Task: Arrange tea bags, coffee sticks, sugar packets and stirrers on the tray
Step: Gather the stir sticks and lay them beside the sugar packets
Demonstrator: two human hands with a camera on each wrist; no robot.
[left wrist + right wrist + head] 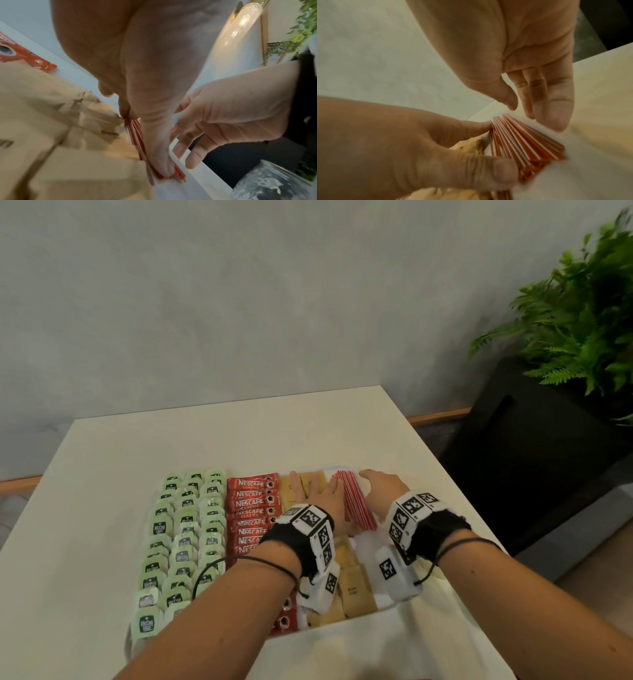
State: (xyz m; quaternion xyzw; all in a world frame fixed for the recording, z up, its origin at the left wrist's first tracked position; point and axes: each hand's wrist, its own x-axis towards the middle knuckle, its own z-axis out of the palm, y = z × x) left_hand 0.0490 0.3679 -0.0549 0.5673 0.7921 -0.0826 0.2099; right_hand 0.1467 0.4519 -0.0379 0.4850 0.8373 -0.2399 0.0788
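Grey wall and a fern (pixel 579 313) are seen behind the white desk (pixel 144 446), where a white tray (pixel 346 468) is filled with green tea bags (pixel 181 539), red coffee sticks (pixel 251 501), brown sugar packets (pixel 352 580) and, far right, red stirrers (pixel 356 501), pressed flat between the left hand (pixel 329 494) and the right hand (pixel 380 487), both grips extended, fingers straight.

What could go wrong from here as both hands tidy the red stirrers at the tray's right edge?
1. The thin red plastic stirrers lie right at the white tray's rim; a push from the left hand might slide some over.
2. That hand rests on the brown paper sugar packets and could disturb them.
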